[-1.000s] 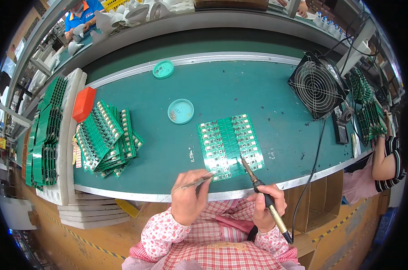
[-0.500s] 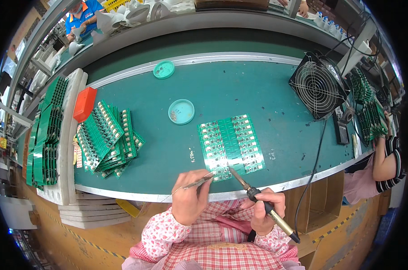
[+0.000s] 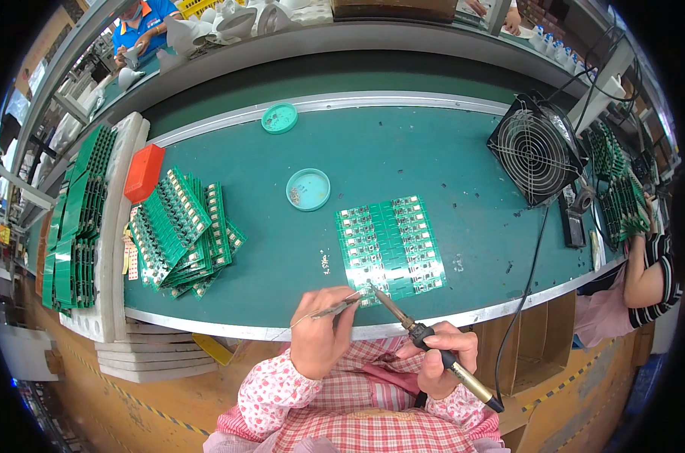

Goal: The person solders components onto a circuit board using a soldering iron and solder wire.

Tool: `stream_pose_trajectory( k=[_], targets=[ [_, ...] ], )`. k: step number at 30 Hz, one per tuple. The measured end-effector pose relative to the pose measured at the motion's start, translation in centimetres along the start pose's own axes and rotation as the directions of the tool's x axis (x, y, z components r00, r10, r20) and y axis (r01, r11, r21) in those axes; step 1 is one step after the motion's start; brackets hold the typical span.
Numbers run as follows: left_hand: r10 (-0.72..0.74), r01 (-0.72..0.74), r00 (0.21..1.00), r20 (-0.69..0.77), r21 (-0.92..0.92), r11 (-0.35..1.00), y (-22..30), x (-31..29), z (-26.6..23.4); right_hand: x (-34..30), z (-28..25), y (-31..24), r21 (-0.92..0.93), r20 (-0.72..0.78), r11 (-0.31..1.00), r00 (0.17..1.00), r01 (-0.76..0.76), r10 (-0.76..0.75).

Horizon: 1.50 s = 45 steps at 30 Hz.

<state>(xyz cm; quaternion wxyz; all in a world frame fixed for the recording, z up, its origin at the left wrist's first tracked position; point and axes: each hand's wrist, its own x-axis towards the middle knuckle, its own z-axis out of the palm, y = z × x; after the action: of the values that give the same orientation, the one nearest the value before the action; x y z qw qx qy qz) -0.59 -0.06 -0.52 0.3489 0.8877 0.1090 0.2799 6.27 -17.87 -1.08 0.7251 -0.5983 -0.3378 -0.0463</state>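
A green circuit board panel (image 3: 391, 240) with rows of small parts lies flat at the table's front edge. My right hand (image 3: 442, 359) is closed around a soldering iron (image 3: 463, 374), whose tip points at the panel's lower left part. Pinched in my left hand (image 3: 321, 332) is a pair of metal tweezers (image 3: 335, 308), its points at the panel's lower left corner. A thin wire-like line trails from that hand toward the left. Whether the iron's tip touches the board I cannot tell.
A pile of circuit panels (image 3: 180, 234) lies left, beside a red box (image 3: 142, 174) and upright panels in a white foam rack (image 3: 120, 249). Two round dishes (image 3: 308, 189) stand mid-table. A black fan (image 3: 535, 151) and the iron's cord (image 3: 520, 309) are right; a co-worker's arm (image 3: 640, 283) is beyond.
The soldering iron's tip has shifted a little left across the panel, closer to the tweezers. My left hand has barely moved. The whole view has shifted slightly.
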Motion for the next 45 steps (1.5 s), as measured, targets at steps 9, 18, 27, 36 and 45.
stream_pose_trajectory(
  k=[9,18,27,36,45],
  targets=[
    [0.002,-0.002,1.0,-0.01,0.003,1.0,0.1,0.1,0.0,0.8,0.1,-0.2,-0.013,0.018,0.999,0.999,0.03,-0.029],
    [-0.014,0.014,1.0,-0.006,0.002,1.0,0.2,-0.1,-0.1,-0.6,-0.8,0.5,-0.117,0.008,0.971,0.978,-0.206,0.209],
    [-0.039,0.039,0.999,-0.004,-0.015,0.999,0.3,0.0,0.0,-0.1,-0.6,1.0,-0.215,0.047,0.962,0.982,-0.169,0.183],
    [-0.015,0.015,1.0,0.0,-0.013,1.0,0.2,0.1,-0.2,0.7,-0.9,1.6,-0.219,0.213,0.968,0.974,0.124,-0.076],
    [-0.012,0.012,1.0,-0.01,-0.023,1.0,0.4,0.2,-0.2,-0.4,-0.9,1.1,-0.132,0.007,0.985,0.993,-0.114,0.116]
  ],
)
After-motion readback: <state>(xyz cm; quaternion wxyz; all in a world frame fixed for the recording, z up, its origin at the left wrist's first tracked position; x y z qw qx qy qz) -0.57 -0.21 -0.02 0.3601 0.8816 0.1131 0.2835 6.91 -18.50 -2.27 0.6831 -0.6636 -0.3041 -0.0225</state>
